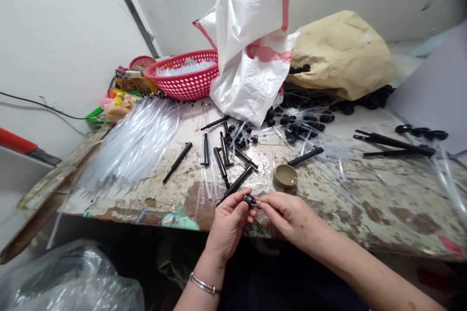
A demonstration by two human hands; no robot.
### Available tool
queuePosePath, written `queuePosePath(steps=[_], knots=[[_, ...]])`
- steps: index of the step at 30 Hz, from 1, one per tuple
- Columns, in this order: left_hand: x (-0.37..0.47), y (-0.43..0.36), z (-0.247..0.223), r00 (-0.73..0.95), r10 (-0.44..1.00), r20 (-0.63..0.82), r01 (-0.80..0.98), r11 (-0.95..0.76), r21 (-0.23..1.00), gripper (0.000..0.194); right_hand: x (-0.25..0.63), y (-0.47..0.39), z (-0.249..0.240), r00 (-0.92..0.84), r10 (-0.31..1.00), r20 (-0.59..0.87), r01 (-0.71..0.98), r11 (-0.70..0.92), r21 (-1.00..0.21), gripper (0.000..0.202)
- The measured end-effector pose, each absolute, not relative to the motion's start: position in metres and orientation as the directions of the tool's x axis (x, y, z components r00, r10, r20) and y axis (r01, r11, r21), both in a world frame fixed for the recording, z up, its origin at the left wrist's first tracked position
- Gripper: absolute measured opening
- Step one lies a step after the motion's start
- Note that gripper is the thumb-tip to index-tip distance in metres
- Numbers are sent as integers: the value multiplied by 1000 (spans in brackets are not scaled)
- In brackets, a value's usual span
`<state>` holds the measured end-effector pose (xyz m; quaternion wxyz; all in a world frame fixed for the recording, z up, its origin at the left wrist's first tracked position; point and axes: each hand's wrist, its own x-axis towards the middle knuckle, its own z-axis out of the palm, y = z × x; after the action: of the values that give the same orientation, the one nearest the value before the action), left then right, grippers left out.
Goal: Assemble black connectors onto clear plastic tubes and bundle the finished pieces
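My left hand (230,221) is closed around a small black plastic fitting (249,200), held just above the front edge of the table. From the right, my right hand (286,214) pinches a thin clear piece (258,202) at the fitting's end. Whether that piece is inserted or only touching cannot be made out. Just beyond my fingers lies a black tube-shaped part (239,183), with several similar black parts (220,163) scattered behind it. A small round dish (286,186) with clear liquid in it stands behind my right hand.
A big bundle of clear thin tubes (134,136) spreads over the left. Behind stand a red perforated basket (189,86), a white sack (248,77) and a brown paper bag (339,53). Black parts with clear tubes (302,129) pile before them. Longer black rods (397,143) lie right.
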<state>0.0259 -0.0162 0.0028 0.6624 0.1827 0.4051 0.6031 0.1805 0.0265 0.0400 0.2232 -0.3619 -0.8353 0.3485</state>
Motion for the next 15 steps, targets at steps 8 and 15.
queuePosePath(steps=[8,15], knots=[[28,-18,3,-68,961,-267,-652,159,741,32,176,20,33,-617,776,133,395,451,-800,26],[28,-20,4,-216,947,-238,-732,5,681,33,209,0,26,-590,805,69,470,412,-781,28]])
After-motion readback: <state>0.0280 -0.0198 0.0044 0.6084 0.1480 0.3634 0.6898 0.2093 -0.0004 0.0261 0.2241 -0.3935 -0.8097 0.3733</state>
